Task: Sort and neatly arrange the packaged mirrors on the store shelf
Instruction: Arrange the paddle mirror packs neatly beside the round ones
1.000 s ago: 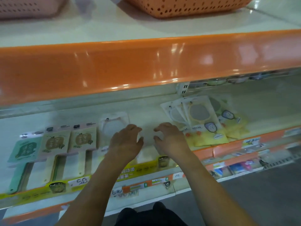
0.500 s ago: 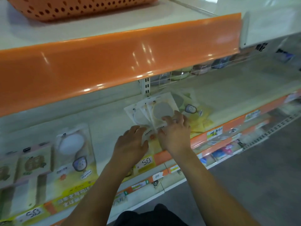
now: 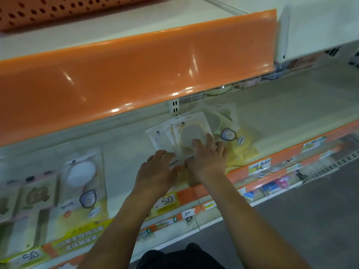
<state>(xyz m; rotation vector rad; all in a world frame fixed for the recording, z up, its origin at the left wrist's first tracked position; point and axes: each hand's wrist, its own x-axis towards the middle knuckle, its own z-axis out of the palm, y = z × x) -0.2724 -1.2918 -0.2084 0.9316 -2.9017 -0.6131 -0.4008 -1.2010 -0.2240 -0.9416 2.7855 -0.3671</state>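
Left hand (image 3: 155,169): we rest our loosely bent fingers on the lower edge of the fanned mirror packs (image 3: 186,136).
Right hand (image 3: 206,158): we press spread, nearly straight fingers on the top pack.
Fanned mirror packs: overlapping, flat on the shelf (image 3: 291,121).
Single mirror pack (image 3: 83,183): lies alone, well left of our hands.

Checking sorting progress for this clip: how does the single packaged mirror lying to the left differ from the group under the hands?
The single packaged mirror lies alone and untouched; the fanned mirror packs overlap and splay at different angles. The left hand and the right hand both rest on the fanned mirror packs, none on the single one. Shared: round mirror, yellow card base, cartoon sticker, same shelf.
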